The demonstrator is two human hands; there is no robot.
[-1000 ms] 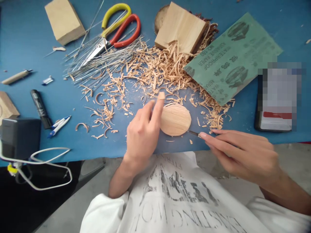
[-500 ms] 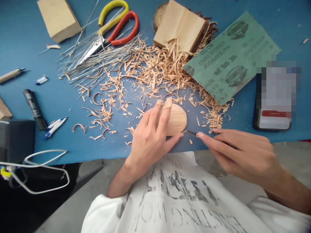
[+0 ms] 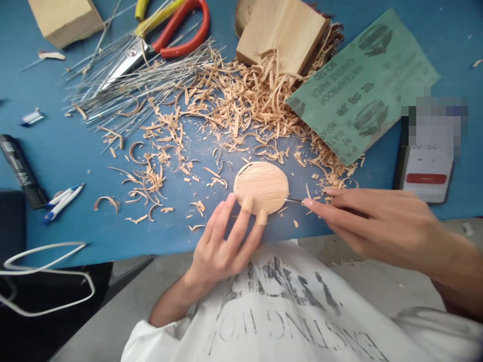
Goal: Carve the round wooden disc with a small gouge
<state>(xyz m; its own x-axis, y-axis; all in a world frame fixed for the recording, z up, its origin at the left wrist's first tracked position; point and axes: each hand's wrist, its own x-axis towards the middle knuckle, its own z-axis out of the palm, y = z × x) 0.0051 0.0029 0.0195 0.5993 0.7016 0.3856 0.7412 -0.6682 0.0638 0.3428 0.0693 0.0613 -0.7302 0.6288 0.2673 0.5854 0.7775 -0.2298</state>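
Observation:
A pale oval wooden disc (image 3: 261, 186) with carved grain lies flat on the blue table. My left hand (image 3: 226, 236) is at its near side, fingers stretched out and slightly apart, with tan-wrapped fingertips touching the disc's near edge; its thumb is hidden. From the right, my right hand (image 3: 392, 231) is closed around a slim carving tool (image 3: 294, 201). The tool's thin metal tip meets the disc's right edge, and its handle is mostly covered by my fingers.
Curled wood shavings (image 3: 241, 100) spread behind the disc. Farther back are a wooden block (image 3: 281, 35), green sandpaper (image 3: 362, 85), red-and-yellow scissors (image 3: 151, 45) on thin metal wires (image 3: 151, 90), and another block (image 3: 64, 20). A phone (image 3: 426, 171) lies right; a black marker (image 3: 22, 171) lies left.
My left hand has drawn back toward me from over the disc to its near edge, uncovering its face. The tool's tip has moved slightly left and up to the disc. The view has shifted.

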